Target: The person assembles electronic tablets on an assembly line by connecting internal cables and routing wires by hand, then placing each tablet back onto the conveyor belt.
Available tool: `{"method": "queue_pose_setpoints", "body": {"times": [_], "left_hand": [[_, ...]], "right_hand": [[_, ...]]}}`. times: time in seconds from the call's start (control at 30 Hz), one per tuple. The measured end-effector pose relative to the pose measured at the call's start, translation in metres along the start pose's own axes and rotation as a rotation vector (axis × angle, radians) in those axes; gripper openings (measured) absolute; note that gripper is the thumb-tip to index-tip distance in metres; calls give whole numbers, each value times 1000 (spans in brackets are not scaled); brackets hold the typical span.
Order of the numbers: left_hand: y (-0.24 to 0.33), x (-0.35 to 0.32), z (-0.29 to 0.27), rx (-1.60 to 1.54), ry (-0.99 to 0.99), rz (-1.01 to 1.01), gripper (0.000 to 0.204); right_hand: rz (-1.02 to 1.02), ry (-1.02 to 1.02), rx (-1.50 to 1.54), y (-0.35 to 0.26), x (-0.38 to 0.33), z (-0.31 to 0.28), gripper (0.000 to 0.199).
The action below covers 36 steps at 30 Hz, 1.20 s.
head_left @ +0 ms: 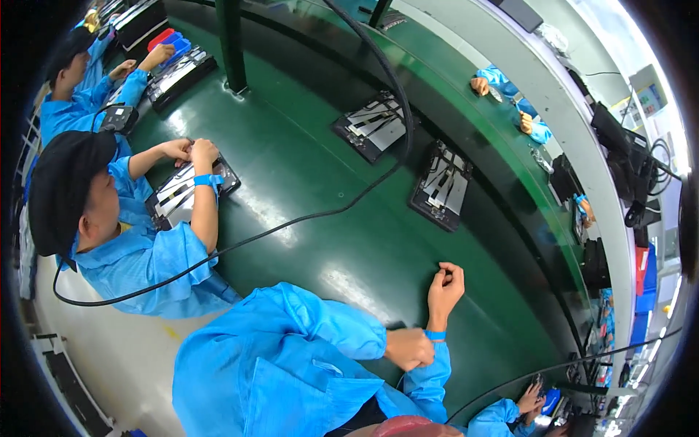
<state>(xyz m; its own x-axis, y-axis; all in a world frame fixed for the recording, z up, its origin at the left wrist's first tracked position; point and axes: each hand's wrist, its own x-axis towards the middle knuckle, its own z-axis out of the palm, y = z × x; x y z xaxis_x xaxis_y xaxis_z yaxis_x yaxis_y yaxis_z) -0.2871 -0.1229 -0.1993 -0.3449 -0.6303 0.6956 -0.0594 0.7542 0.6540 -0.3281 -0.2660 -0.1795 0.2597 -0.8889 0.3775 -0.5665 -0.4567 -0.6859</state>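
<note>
My left hand (409, 349) is closed in a fist against my right wrist, beside a blue wristband (435, 336) and the edge of my right sleeve. Its fingertips are hidden, so I cannot make out what they hold. My right hand (445, 287) is raised over the green table (328, 255), its fingers curled in with nothing visible in them. Beyond it lies an opened, tablet-like device (441, 186), dark-edged with long silver-white panels inside. A similar opened device (373, 127) rests farther to the left. Neither hand touches these devices.
A black cable (342, 209) loops across the view. To my left, a co-worker (138, 211) handles another opened device (191, 193); others work beyond, near a blue bin (175, 49). A green post (231, 51) stands on the table. More co-workers' hands (531, 399) show at lower right.
</note>
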Motion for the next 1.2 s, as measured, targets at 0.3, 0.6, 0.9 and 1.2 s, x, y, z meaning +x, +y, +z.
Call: {"method": "queue_pose_setpoints", "body": {"times": [0.3, 0.6, 0.9, 1.2], "left_hand": [[-60, 29, -114, 552, 445, -9, 6], [-109, -8, -355, 1506, 1014, -568, 79], [-123, -30, -442, 1025, 887, -1393, 131], [-143, -21, -437, 787, 1281, -1237, 92]], "right_hand": [[19, -70, 98, -9, 16, 13, 14], [-15, -22, 172, -4, 12, 13, 14], [29, -88, 153, 3, 15, 15, 15], [-15, -139, 183, 6, 22, 11, 16]]}}
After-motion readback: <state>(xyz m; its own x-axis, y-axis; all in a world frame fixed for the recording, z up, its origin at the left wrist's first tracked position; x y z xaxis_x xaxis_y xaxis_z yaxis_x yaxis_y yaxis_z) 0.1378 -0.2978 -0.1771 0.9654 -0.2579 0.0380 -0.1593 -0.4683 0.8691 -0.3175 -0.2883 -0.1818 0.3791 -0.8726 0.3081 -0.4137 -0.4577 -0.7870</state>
